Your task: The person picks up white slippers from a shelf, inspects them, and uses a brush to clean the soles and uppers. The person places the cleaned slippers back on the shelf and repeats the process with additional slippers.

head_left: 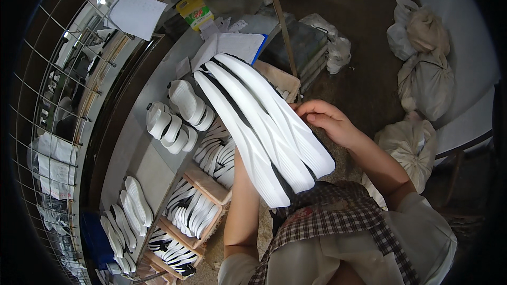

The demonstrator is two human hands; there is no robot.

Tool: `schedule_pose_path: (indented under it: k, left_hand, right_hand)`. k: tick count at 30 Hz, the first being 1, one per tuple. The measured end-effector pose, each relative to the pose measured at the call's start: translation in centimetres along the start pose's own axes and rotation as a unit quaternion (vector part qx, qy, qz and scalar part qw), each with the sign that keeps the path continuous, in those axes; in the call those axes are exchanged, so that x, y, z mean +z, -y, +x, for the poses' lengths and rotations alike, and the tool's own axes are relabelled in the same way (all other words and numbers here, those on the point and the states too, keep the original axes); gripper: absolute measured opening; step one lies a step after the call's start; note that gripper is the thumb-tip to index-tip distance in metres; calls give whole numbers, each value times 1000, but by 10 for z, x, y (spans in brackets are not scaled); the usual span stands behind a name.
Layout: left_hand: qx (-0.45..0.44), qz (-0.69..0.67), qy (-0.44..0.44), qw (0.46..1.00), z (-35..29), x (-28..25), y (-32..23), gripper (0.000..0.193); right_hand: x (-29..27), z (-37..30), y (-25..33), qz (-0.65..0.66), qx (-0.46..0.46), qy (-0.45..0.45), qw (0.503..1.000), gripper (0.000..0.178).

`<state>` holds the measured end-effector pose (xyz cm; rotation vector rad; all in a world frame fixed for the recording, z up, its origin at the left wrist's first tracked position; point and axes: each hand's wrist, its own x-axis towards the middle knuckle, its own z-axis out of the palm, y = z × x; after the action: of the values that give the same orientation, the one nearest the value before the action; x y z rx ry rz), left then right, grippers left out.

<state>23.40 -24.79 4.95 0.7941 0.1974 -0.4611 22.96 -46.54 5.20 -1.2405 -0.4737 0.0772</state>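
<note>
Three white shoe soles [269, 126] with black undersides are held up in front of me, fanned side by side and slanting from upper left to lower right. My left forearm [243, 224] rises behind them; the left hand is hidden there and seems to bear the stack from beneath. At the right edge of the soles is my right hand [330, 122], its thumb and fingers bent together and the fingertips at the sole's rim, partly hidden. More white soles [179, 116] stand in small stacks on the grey bench [158, 163] to the left.
Below the bench edge are crates [206, 182] packed with white and black soles. Further soles [137, 206] lie near the bench's near end. Papers on a blue clipboard [240, 45] and a yellow jug [194, 11] sit at the back. A wire grid [47, 74] borders the left; tied sacks [425, 82] line the right wall.
</note>
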Motion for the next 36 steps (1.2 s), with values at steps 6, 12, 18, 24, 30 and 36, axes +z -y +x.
schedule_pose_path:
  k: [6,12,18,24,30,36]
  left_hand:
    - [-3,2,-1,1000,0,-2,0,34]
    - [-8,1,1,1000,2,0,0,34]
    - [-3,-4,15,1000,6,6,0,33]
    - [15,-7,20,1000,5,7,-1,33]
    - [84,7,18,996,1,-2,1,33]
    - [167,80,86,979,3,-15,9,56]
  right_hand:
    - [3,1,3,14,-24,26,999,23]
    - [5,2,4,17,-9,21,1000,22]
    - [3,0,0,9,11,32,999,25]
    - [6,-6,-2,73,-31,81,994,47]
    - [7,-12,-11,60,-19,79,995,62]
    - [7,-17,-24,58,-46,77,994,70]
